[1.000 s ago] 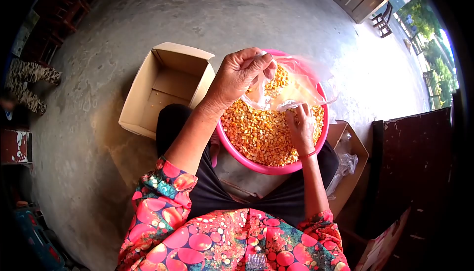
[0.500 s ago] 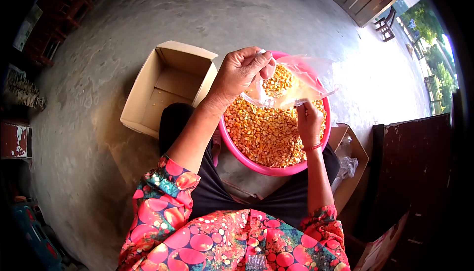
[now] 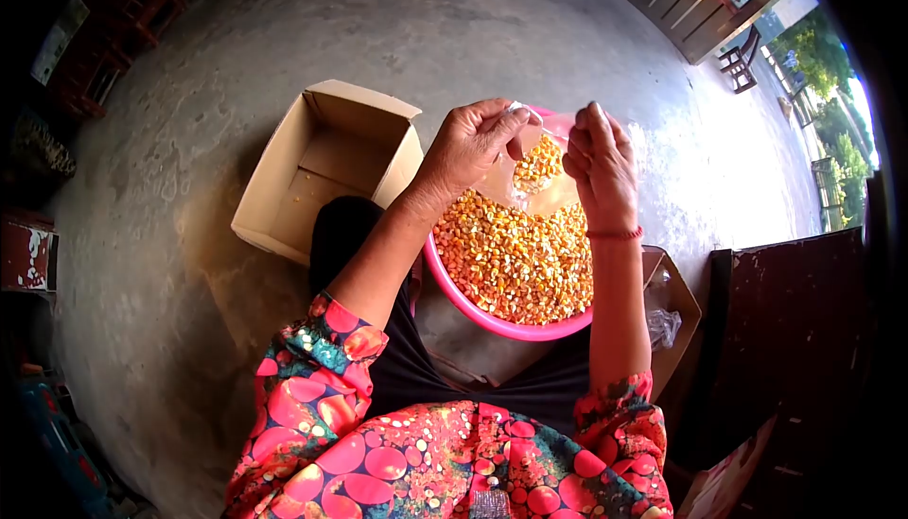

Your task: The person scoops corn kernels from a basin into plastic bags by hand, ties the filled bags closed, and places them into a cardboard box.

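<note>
A clear plastic bag [image 3: 549, 200] with some corn kernels [image 3: 537, 162] in its bottom hangs between my hands, above a pink basin [image 3: 530, 332]. My left hand [image 3: 476, 147] is closed, pinching the gathered top of the bag between thumb and fingers. On the other side, my right hand [image 3: 602, 171], with a red band at the wrist, is closed at the bag's top edge; its fingertips partly hide what they grip. Loose yellow-orange corn kernels [image 3: 511, 259] fill much of the basin, which stands between my knees.
Left of the basin stands an open cardboard box [image 3: 326, 155] with a few kernels in it. Another cardboard box [image 3: 676, 344], holding crumpled clear plastic [image 3: 662, 327], is by my right knee. Dark wooden furniture [image 3: 785, 330] stands at right; a chair [image 3: 741, 60] is near the doorway.
My right hand has moved up and away from me, from the near side of the bag to level with my left hand. The left hand keeps its pinch almost in place.
</note>
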